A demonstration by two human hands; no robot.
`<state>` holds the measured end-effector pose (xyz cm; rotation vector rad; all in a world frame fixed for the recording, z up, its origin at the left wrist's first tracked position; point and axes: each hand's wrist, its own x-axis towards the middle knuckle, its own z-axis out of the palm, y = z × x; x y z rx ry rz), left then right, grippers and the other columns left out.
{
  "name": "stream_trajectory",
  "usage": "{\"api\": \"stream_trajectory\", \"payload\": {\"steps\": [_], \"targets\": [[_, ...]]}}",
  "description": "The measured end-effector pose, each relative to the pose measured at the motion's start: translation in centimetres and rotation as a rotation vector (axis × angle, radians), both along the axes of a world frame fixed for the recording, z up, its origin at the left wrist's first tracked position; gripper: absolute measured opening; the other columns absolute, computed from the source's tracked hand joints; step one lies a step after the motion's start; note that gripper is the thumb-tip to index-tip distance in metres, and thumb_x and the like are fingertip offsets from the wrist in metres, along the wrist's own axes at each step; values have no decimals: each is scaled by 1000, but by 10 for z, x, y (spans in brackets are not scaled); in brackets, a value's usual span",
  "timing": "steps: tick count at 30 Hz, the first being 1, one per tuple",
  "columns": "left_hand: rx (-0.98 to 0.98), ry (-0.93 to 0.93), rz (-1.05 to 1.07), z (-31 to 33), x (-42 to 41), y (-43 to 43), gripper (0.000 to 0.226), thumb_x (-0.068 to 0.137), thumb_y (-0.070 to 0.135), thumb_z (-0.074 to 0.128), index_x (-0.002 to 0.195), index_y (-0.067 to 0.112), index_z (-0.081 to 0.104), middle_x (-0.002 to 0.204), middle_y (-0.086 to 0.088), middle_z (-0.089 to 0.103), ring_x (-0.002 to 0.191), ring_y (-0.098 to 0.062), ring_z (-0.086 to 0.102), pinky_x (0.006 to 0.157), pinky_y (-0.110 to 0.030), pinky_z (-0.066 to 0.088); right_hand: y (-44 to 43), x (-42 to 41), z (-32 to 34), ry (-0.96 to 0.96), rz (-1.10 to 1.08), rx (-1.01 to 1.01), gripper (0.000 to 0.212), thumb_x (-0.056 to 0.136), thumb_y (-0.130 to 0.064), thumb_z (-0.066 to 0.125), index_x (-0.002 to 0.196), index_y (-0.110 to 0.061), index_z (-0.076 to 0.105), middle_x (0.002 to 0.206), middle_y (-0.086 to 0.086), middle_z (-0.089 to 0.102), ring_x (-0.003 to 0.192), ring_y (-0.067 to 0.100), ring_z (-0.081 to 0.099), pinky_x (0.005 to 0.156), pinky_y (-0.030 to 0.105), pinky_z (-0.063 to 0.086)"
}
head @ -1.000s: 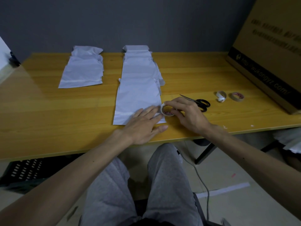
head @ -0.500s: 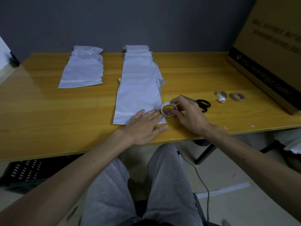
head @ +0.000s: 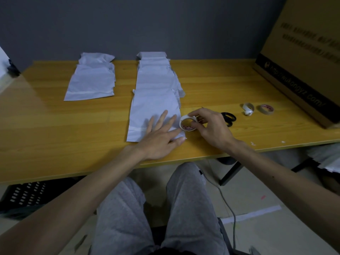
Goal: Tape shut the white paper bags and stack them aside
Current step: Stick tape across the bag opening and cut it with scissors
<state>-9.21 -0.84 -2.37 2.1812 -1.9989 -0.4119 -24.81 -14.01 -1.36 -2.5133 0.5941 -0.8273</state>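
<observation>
Left hand [head: 161, 137] flat, fingers straight, pressing the nearest white paper bag [head: 153, 115] by the desk's [head: 55, 126] front edge, right hand [head: 211, 127] gripping the tape roll [head: 188, 123] at the bag's right edge, taped bags [head: 91, 80] stacked far left

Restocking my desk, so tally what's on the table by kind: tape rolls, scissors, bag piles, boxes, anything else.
Tape rolls: 2 (held roll in right hand, spare roll)
White ring, perhaps a spent core: 1
Scissors: 1
Bag piles: 2 (left pile, middle pile)
Cardboard box: 1
Total: 7
</observation>
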Motion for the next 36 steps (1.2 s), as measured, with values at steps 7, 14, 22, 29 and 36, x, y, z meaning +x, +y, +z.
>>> {"api": "stream_trajectory", "payload": {"steps": [7,14,22,29,36], "targets": [[-285,584,270,12,11,-5,56,94,28,60,143,13,41,143,-3,47,133,-17,41,105,-28,36,4,6,9,10,-11,49,19,85,-9,69,105,-10,70,102,1,70,91,14,63,79,25,53],[-361,574,245,25,8,-20,18,88,16,69,100,4,70,89,-17,69,81,-24,65,82,-42,52,7,20,22,14,37,24,25,82,5,65,101,-8,73,99,2,71,86,11,62,77,21,50],[-471,501,316,33,8,-20,17,89,15,68,98,1,71,89,-13,71,86,-24,64,78,-31,49,-19,3,23,102,-140,78,25,96,-21,56,118,-11,63,116,2,62,102,14,57,80,16,45],[-503,504,322,42,8,-26,15,89,16,68,100,8,72,89,-7,72,84,-18,65,82,-32,51,-45,-31,10,550,-570,-41,25,94,-20,56,110,-3,66,111,18,56,101,36,53,80,40,46],[-531,516,312,45,8,-28,13,91,18,66,100,13,73,89,-4,71,82,-14,62,76,-23,48,-47,-31,16,467,-549,153,37,88,-9,63,125,-4,57,123,19,57,117,34,49,96,39,45]]}}
